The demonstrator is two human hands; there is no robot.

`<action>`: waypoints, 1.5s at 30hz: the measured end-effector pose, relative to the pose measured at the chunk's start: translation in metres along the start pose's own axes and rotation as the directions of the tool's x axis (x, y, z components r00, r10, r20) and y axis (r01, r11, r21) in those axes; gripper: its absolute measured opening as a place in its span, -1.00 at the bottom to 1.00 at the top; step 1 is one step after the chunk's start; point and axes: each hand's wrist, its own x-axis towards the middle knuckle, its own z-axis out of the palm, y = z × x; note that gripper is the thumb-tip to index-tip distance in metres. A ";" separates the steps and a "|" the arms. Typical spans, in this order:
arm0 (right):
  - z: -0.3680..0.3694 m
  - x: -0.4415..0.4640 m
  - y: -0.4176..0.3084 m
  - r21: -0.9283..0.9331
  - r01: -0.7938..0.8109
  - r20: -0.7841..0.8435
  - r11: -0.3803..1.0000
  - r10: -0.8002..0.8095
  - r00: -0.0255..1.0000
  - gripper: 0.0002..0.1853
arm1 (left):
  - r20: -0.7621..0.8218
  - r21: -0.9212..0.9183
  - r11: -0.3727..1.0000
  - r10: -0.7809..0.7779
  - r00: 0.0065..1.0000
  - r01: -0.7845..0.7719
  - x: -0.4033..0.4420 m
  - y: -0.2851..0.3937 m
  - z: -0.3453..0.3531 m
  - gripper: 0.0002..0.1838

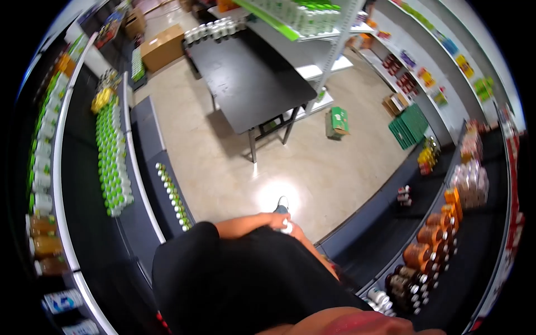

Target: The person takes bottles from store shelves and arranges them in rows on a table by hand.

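Just in front of my body, my left hand (277,221) and my right hand (294,230) meet close together. Between them shows a small white object (287,228), perhaps a bottle or its cap; its kind is too small to make out. Both hands look closed around it, though most of the fingers are hidden. My black shirt (245,273) fills the lower middle, and one shoe (283,201) shows on the floor just beyond the hands.
A black table (251,78) stands ahead, white bottles (215,30) along its far end. Green-capped bottles (111,156) line the left shelf; brown jars (419,255) fill the right one. A green box (337,123), a green crate (408,126) and a cardboard box (162,48) sit on the floor.
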 end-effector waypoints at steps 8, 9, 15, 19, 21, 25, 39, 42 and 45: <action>-0.122 0.086 -0.113 -0.515 0.139 -0.189 0.846 -0.271 0.944 -0.36 | -0.280 0.152 0.988 0.041 0.959 0.002 0.036 0.022 -0.127 -0.30; -0.126 0.096 -0.112 -0.520 0.135 -0.161 0.844 -0.252 0.954 -0.36 | -0.308 0.178 0.984 0.028 0.951 0.028 0.036 0.022 -0.134 -0.30; -0.137 0.154 -0.140 -0.464 0.261 0.256 0.846 -0.154 0.954 -0.38 | -0.496 0.057 0.983 -0.122 0.860 0.172 0.027 0.000 -0.132 -0.36; -0.131 0.202 -0.165 -0.469 0.305 0.416 0.829 -0.098 0.904 -0.42 | -0.634 -0.287 0.953 -0.113 0.765 -0.097 0.024 -0.067 -0.126 -0.46; -0.117 0.237 -0.176 -0.502 0.278 0.451 0.819 -0.027 0.892 -0.43 | -0.686 -0.275 0.958 -0.138 0.714 -0.079 0.013 -0.082 -0.142 -0.47; -0.085 0.305 -0.185 -0.513 0.363 0.557 0.778 -0.021 0.830 -0.47 | -0.690 -0.210 0.978 -0.143 0.709 -0.008 -0.012 -0.131 -0.181 -0.50; 0.126 0.541 -0.346 -0.459 0.641 0.818 0.615 0.013 0.574 -0.43 | -0.670 -0.686 0.681 -0.454 0.587 -0.257 -0.220 -0.316 -0.296 -0.69; 0.153 0.576 -0.368 -0.524 0.632 0.810 0.571 0.105 0.577 -0.38 | -0.671 -0.708 0.607 -0.415 0.614 -0.362 -0.244 -0.349 -0.315 -0.74; 0.159 0.631 -0.316 -0.534 0.621 0.795 0.574 0.093 0.599 -0.36 | -0.622 -0.751 0.545 -0.394 0.677 -0.373 -0.252 -0.362 -0.354 -0.70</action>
